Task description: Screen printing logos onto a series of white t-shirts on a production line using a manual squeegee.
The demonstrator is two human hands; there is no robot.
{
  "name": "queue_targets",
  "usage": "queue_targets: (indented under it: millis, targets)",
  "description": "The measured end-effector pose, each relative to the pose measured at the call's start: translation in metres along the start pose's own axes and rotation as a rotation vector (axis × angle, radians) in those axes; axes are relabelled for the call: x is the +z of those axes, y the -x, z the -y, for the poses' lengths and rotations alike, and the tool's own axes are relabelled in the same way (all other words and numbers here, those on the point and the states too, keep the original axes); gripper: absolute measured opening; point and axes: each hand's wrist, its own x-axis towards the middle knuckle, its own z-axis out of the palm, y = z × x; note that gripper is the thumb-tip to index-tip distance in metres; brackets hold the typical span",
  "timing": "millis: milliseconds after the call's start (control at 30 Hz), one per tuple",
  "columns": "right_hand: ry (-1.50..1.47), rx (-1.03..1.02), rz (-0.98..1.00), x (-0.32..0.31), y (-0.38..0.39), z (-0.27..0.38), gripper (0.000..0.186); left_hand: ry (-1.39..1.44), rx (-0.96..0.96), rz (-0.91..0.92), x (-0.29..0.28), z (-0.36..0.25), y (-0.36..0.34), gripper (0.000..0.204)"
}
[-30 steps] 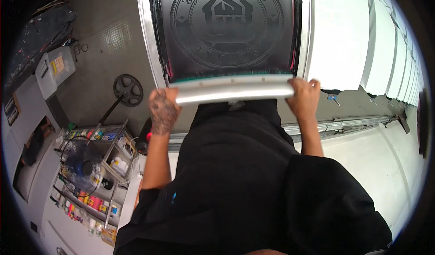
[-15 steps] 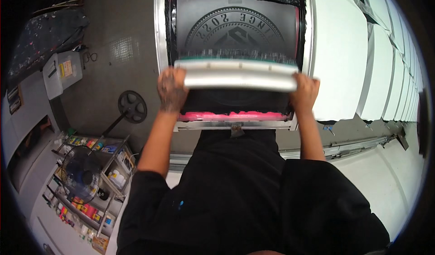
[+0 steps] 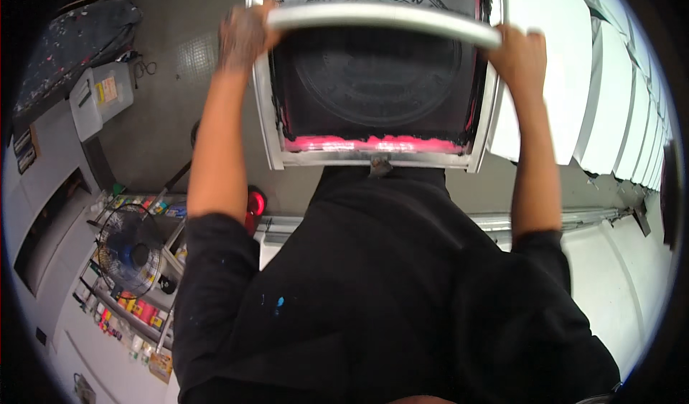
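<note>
Both hands grip a long silver squeegee that spans a screen printing frame. My left hand (image 3: 247, 34) is closed around the left end of the squeegee (image 3: 380, 15), and my right hand (image 3: 519, 54) is closed around its right end. Below the bar lies the mesh of the screen (image 3: 373, 81), coated with black ink and bearing a round emblem. The squeegee's blade is hidden beneath its handle. Pink shows along the near edge of the mesh, inside the metal frame (image 3: 380, 159), which sits right in front of my body.
White fabric-like panels (image 3: 542, 81) stand in a row to the right. At the lower left are a wire fan (image 3: 130, 250) and a shelf of coloured bottles (image 3: 140, 311). A translucent plastic bin (image 3: 102, 99) and a pair of scissors (image 3: 145, 67) lie farther up on the left.
Both hands have pushed the squeegee away from me, toward the far part of the screen. More dark, inked mesh shows on the near side, and the screen sits slightly lower in view.
</note>
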Motion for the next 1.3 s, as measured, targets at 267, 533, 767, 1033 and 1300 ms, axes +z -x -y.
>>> queue_targets:
  millis: [267,533,767,1033,1300]
  targets:
    - [-0.331,-0.013,-0.014,0.064,0.223,0.036,0.021,0.103,0.023,0.093,0.039,-0.06,0.253,0.028]
    - [-0.331,0.023,-0.131,0.086,0.231,0.023,0.02,0.158,0.023,-0.109,0.07,-0.064,0.255,0.042]
    - [-0.25,-0.027,-0.234,0.092,0.064,-0.004,0.027,0.02,0.177,-0.412,0.077,-0.02,0.075,0.037]
    - [-0.18,0.019,0.101,-0.014,-0.131,-0.025,0.043,-0.057,0.077,0.048,-0.028,0.011,-0.139,0.053]
    - [-0.219,-0.058,0.179,-0.044,-0.173,-0.036,0.054,0.055,-0.001,0.28,-0.082,-0.001,-0.163,0.062]
